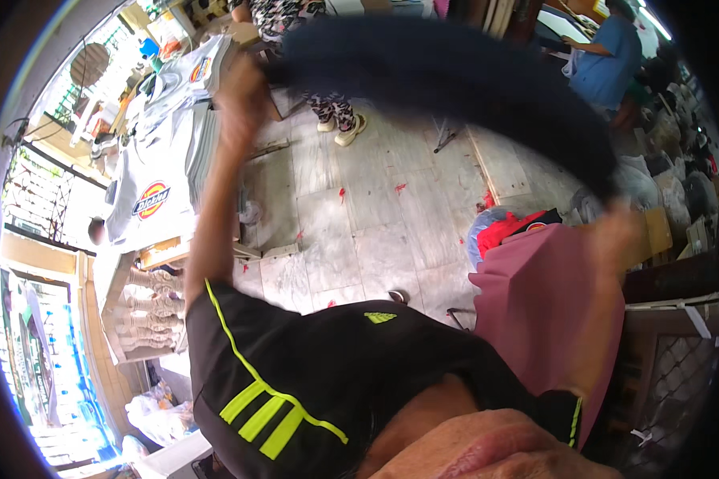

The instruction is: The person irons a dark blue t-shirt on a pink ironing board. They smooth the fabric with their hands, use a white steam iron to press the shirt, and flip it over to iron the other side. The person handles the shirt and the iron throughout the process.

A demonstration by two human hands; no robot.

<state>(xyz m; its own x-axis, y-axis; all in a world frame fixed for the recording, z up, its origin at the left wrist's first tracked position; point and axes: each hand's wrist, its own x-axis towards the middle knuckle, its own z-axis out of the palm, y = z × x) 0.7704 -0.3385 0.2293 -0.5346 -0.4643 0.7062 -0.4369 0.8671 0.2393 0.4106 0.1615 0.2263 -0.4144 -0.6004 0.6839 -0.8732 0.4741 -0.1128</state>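
A dark navy cloth (pixel 447 80), blurred by motion, is stretched in an arc between my raised arms. My left hand (pixel 244 100) is closed on its left end, close to a stack of light grey shirts with a printed emblem (pixel 156 172). At the right, my right hand (pixel 615 235) grips the other end, smeared by motion. Below that hand hangs a mauve cloth (pixel 527 295), draped over something I cannot make out. The cloth's kind of garment, if it is one, does not show.
A person in patterned trousers (pixel 335 112) stands beyond the cloth. Another in a blue shirt (pixel 607 68) is at the far right. A bag with red cloth (pixel 507 227) sits by the mauve cloth. Plastic bags (pixel 671 188) are piled at the right; red scraps (pixel 399 189) lie on the tiled floor.
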